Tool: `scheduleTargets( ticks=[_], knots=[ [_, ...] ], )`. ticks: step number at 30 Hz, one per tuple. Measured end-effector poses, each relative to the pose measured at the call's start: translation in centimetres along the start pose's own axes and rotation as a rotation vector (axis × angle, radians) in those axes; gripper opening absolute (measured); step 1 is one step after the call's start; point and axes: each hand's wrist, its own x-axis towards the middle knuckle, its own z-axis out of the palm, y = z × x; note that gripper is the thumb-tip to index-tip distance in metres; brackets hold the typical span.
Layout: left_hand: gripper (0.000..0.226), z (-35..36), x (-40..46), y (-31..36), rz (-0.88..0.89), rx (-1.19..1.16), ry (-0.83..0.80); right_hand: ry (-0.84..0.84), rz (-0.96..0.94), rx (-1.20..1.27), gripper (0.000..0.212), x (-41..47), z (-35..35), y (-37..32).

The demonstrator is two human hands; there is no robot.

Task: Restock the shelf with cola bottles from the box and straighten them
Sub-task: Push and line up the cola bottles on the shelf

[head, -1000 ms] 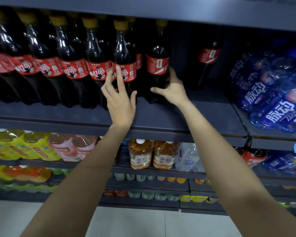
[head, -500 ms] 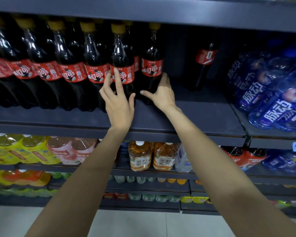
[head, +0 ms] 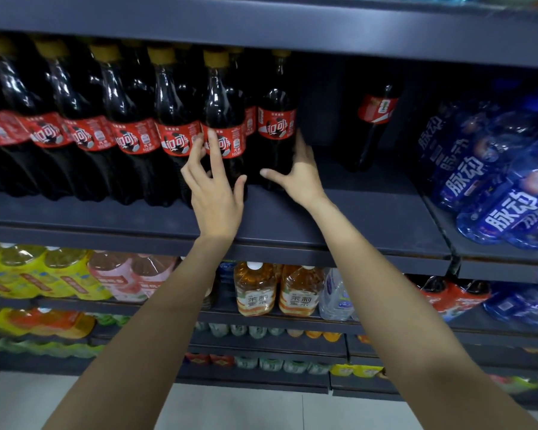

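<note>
Right fingertips hidden behind end cola bottle (head: pixel 275 141); right hand (head: pixel 298 178) spread around it, left hand (head: pixel 215 193) spread, fingertips on neighbour bottle (head: pixel 224 141).

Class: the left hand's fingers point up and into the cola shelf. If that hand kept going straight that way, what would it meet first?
The left hand would meet the cola bottle right ahead; its fingertips already appear to rest on the red label, though depth is unclear.
</note>
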Motion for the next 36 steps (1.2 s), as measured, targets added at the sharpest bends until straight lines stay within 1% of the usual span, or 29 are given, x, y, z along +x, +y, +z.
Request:
scheduleTargets(
  ticks=[2,4,5,6,7,8,9,10,12,14,16,18,21,25,27,30,33,36],
  knots=[
    [0.079,0.0,0.0,0.0,-0.003,-0.003,0.000,0.148,-0.022,0.021,0.082,-0.8,-1.9,0.8],
    [0.078,0.0,0.0,0.0,0.002,-0.005,0.001,0.382,-0.061,0.032,0.058,-1.2,-4.2,2.2],
    [0.078,0.0,0.0,-0.1,0.007,-0.007,0.003,0.506,-0.068,0.005,0.052,-1.3,-5.2,3.0],
    [0.077,0.0,0.0,-0.1,0.011,-0.007,0.006,0.614,-0.056,-0.034,0.051,-1.1,-6.1,3.7],
    [0.077,0.0,0.0,-0.1,0.013,-0.007,0.008,0.698,-0.020,-0.072,0.054,-0.7,-6.9,4.3],
    [0.077,0.0,0.0,-0.1,0.014,-0.008,0.012,0.743,0.032,-0.092,0.062,-0.1,-7.6,4.7],
    [0.077,0.1,0.0,-0.2,0.015,-0.009,0.020,0.738,0.083,-0.080,0.072,0.7,-8.2,5.3],
    [0.077,0.2,0.0,-0.2,0.016,-0.009,0.029,0.682,0.126,-0.033,0.082,1.7,-8.7,5.8],
    [0.077,0.3,-0.1,-0.3,0.024,-0.006,0.042,0.495,0.177,0.122,0.098,3.5,-9.4,7.0],
    [0.077,0.4,-0.1,-0.5,0.037,0.008,0.050,0.328,0.217,0.230,0.100,4.7,-10.0,8.0],
    [0.078,0.3,-0.1,-0.5,0.044,0.024,0.055,0.261,0.243,0.158,0.092,5.0,-10.8,8.3],
    [0.078,0.4,-0.1,-0.5,0.045,0.032,0.069,0.267,0.245,0.084,0.085,4.5,-11.2,7.7],
    [0.077,0.4,-0.1,-0.4,0.056,0.012,0.085,0.299,0.224,0.125,0.080,1.1,-9.7,5.8],
    [0.075,0.2,0.1,-0.2,0.054,-0.027,0.085,0.257,0.154,0.159,0.088,-5.0,-5.3,1.9],
    [0.075,-0.1,0.0,-0.1,0.035,-0.023,0.071,0.277,0.108,0.156,0.089,-6.6,-2.9,0.3],
    [0.076,-0.6,-0.2,0.1,0.026,-0.081,0.020,0.321,0.073,0.148,0.090,-7.1,0.5,-1.6],
    [0.075,-1.6,-0.1,-0.4,0.052,-0.153,-0.041,0.387,0.090,0.077,0.086,-6.6,3.1,-3.4],
    [0.066,-2.7,0.3,-1.4,0.105,-0.148,-0.035,0.433,0.080,0.021,0.085,-6.4,4.6,-4.1]
  ],
)
